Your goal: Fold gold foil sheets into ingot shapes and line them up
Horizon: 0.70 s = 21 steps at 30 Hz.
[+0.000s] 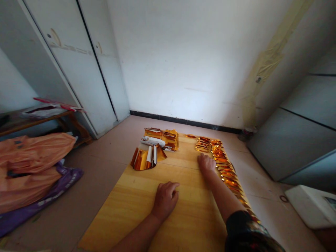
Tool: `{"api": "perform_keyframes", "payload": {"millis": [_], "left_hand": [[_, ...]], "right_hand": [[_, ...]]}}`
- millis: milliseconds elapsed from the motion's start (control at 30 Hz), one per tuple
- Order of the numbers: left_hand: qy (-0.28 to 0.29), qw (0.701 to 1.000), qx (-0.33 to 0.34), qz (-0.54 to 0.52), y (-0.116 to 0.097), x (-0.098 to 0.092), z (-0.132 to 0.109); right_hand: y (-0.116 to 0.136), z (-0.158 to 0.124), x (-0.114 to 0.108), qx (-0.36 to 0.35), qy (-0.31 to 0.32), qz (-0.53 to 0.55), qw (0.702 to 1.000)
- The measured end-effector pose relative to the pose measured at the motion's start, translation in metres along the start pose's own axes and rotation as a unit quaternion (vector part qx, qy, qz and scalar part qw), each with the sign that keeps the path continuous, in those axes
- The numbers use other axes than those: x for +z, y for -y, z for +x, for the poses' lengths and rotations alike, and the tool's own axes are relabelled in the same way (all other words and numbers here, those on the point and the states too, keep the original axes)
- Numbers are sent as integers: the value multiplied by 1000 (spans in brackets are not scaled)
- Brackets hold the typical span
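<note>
My left hand (166,199) hovers over or rests on the middle of the wooden board (157,227); which of the two I cannot tell. Its fingers are loosely bent, thumb and forefinger apart, with nothing seen between them. Farther off to the right, my right hand (206,163) is closed, fingers curled down at the near end of a short row of folded gold foil pieces (202,144). Whatever it pinches is hidden. A long row of shiny folded foil pieces (228,175) runs down the board's right edge, beside my right forearm.
Curled gold foil sheets with white backs (143,159) lie at the board's far left, with a second pile (172,140) behind them. A white wall stands beyond, cabinets (86,59) on the left. Orange cloth-like bags (36,164) and a white box (312,206) flank the board.
</note>
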<state>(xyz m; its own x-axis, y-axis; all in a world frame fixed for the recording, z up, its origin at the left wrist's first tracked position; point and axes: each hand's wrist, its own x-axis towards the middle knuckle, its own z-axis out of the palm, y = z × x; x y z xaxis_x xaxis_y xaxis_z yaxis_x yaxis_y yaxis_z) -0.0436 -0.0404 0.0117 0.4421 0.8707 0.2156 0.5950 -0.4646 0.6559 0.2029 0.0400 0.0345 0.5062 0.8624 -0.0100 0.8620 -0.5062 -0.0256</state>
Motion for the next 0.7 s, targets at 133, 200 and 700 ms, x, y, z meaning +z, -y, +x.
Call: {"api": "perform_keyframes", "payload": {"millis": [133, 200, 700], "left_hand": [[0, 1000, -3, -4, -1, 0, 1], [2, 1000, -4, -5, -2, -1, 1], [2, 1000, -3, -14, -2, -2, 2]], "right_hand": [[3, 7, -6, 10, 24, 4, 1000], [4, 10, -9, 19, 30, 5, 999], [7, 4, -5, 18, 15, 1, 1000]]}}
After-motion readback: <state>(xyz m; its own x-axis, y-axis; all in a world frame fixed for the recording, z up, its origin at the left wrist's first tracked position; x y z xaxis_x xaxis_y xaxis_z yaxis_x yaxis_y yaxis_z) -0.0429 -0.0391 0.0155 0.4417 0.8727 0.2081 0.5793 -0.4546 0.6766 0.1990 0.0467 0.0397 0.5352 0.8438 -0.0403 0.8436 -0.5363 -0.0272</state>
